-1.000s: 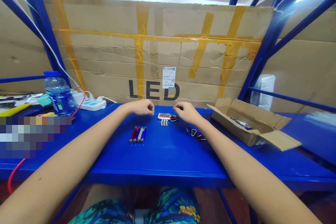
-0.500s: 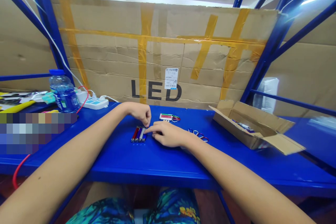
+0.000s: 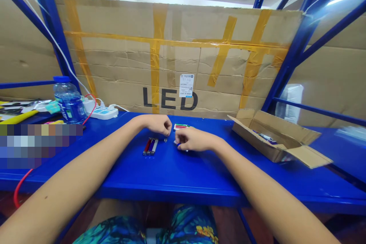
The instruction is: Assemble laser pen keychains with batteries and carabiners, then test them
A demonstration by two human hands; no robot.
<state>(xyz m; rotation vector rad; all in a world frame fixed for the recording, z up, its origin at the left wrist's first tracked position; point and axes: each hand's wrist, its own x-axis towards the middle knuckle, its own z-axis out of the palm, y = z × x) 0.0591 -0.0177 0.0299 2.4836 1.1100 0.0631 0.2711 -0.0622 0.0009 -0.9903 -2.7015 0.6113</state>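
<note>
Landmark: row of tubes [image 3: 150,146] on the blue table [image 3: 171,175].

- The row now counts three: red, dark blue, silver. Half a second ago it held four; the blue one at its right end is gone.
- Right hand [image 3: 191,140] has pulled away to the right of the row. Its fingers are curled shut, and a bit of the blue tube [image 3: 177,143] shows under them at the table surface. I judge that one piece has been drawn out for handling.
- Left hand [image 3: 156,124] sits just behind the row, curled, thumb and forefinger pinched narrow. I cannot tell whether anything is between them.
- A small metal piece [image 3: 165,140] lies loose just right of the row, between the hands.
- A bundle of coloured tubes [image 3: 180,126] lies behind and right of the row.
- A cardboard box [image 3: 274,137] stands open, well to the right.
- A water bottle [image 3: 68,101] stands well to the left.
</note>
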